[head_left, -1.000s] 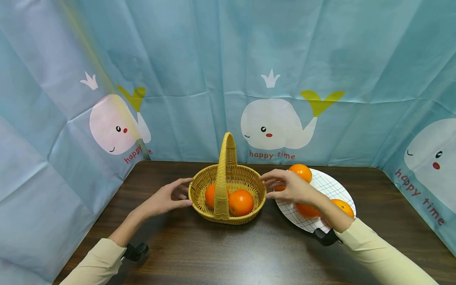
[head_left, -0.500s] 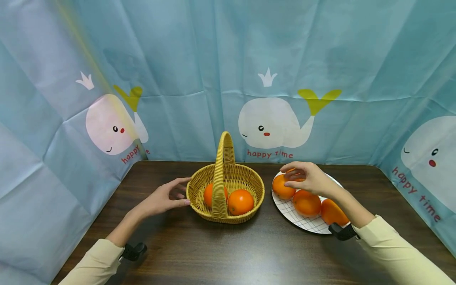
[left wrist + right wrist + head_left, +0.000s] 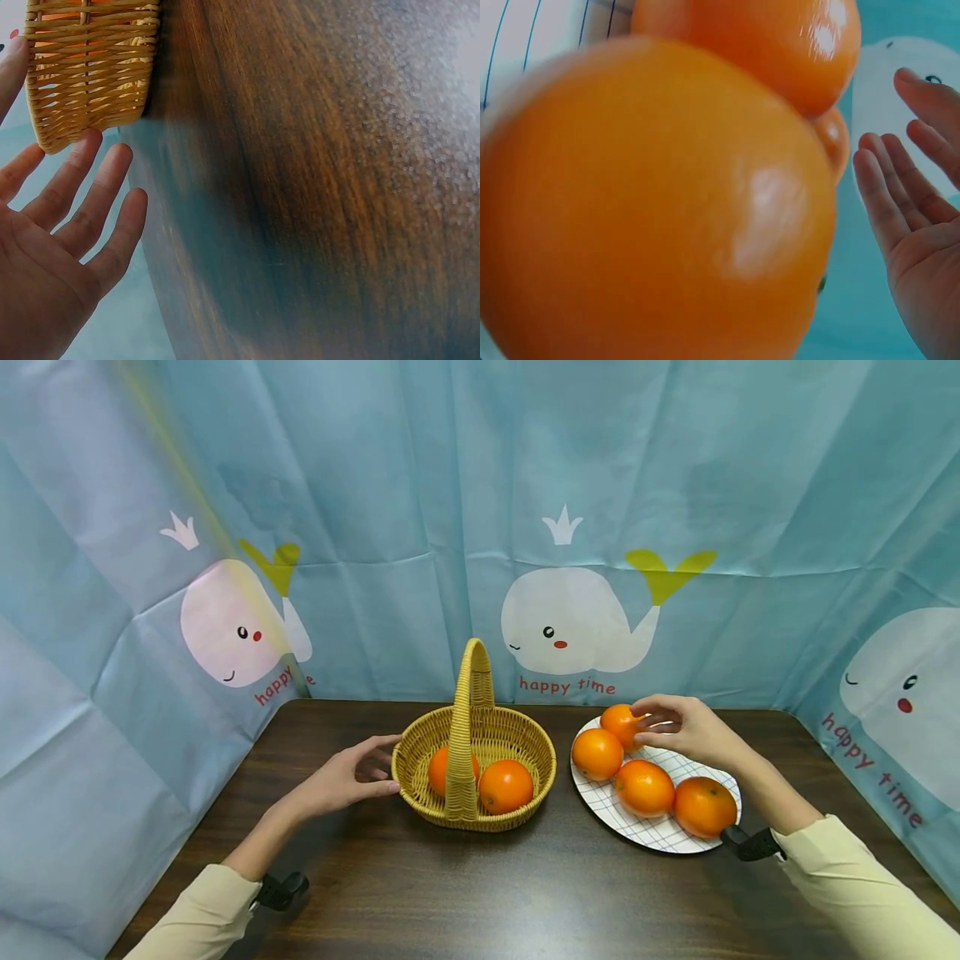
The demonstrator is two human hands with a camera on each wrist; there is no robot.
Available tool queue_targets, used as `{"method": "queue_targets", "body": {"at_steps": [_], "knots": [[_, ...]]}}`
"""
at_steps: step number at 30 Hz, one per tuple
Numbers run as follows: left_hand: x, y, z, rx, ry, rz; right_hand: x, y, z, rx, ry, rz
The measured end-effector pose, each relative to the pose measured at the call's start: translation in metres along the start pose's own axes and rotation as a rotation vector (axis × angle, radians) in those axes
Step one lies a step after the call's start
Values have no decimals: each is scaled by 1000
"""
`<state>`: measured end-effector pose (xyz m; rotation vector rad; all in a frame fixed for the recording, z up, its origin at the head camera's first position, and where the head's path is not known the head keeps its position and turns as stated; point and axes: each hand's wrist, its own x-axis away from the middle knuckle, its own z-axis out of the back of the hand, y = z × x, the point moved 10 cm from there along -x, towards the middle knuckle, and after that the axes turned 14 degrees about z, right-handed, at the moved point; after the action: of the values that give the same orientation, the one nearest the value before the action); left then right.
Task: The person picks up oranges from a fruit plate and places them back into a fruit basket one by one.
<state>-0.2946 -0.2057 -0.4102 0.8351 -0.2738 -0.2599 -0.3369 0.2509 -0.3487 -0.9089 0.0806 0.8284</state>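
Observation:
A yellow wicker basket (image 3: 462,718) with a tall handle stands mid-table. Inside lie two oranges, one in front on the right (image 3: 506,786) and one partly behind the handle (image 3: 441,770). My left hand (image 3: 339,779) is at the basket's left end, its spread fingertips (image 3: 112,161) at the wicker without wrapping round it. Over the white checked plate (image 3: 622,827), my right hand (image 3: 690,729) hovers with loosely bent fingers and nothing in them. It partly covers the rearmost orange (image 3: 619,723); several oranges lie on the plate, and one (image 3: 660,210) looms large in the right wrist view.
The dark wooden table (image 3: 480,893) runs up to a blue curtain (image 3: 390,627) printed with whales, which closes off the back and sides. A black wrist strap (image 3: 750,843) on the right arm is close to the plate's right edge.
My right hand has moved right, from the basket's right rim to over the plate, uncovering oranges there. The left hand stays at the basket. Two oranges lie in the basket throughout.

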Motion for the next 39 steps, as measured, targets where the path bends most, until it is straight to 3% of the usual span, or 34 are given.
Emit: {"method": "queue_targets", "body": {"at_steps": [17, 28, 33, 39], "knots": [[0, 1, 1, -4, -2, -9, 14, 32, 23, 112, 6, -121], [-1, -1, 1, 3, -10, -5, 9, 51, 6, -28, -129, -150], [-1, -1, 0, 19, -19, 2, 2, 52, -1, -52, -182, -124], [-1, -2, 0, 19, -17, 7, -1, 51, -1, -99, -218, -150]]}}
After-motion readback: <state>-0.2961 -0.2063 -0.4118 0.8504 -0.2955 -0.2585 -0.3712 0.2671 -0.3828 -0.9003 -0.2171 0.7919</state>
